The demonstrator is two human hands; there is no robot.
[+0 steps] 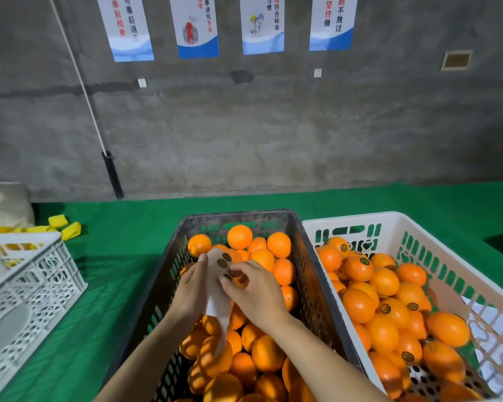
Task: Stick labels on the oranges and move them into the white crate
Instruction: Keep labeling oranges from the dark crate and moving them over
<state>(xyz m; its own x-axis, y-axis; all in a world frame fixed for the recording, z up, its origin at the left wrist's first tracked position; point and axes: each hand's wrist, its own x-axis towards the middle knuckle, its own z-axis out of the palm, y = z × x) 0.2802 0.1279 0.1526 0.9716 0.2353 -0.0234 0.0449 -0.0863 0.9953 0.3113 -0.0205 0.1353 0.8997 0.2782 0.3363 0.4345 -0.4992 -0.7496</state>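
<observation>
A black crate (311,274) in the middle holds several unlabelled oranges (278,244). To its right stands the white crate (436,242) with several oranges (359,268) that carry round dark labels. Above the black crate, my left hand (190,288) holds a white strip of label backing (217,288) with a few round dark labels on it. My right hand (254,291) pinches at a label on the strip with its fingertips. The strip's lower end hangs down over the oranges.
A green cloth (122,250) covers the table. A white lattice crate (26,291) stands at the left, with yellow pieces (66,226) and a pale bag behind it. A grey concrete wall with posters rises beyond the table's far edge.
</observation>
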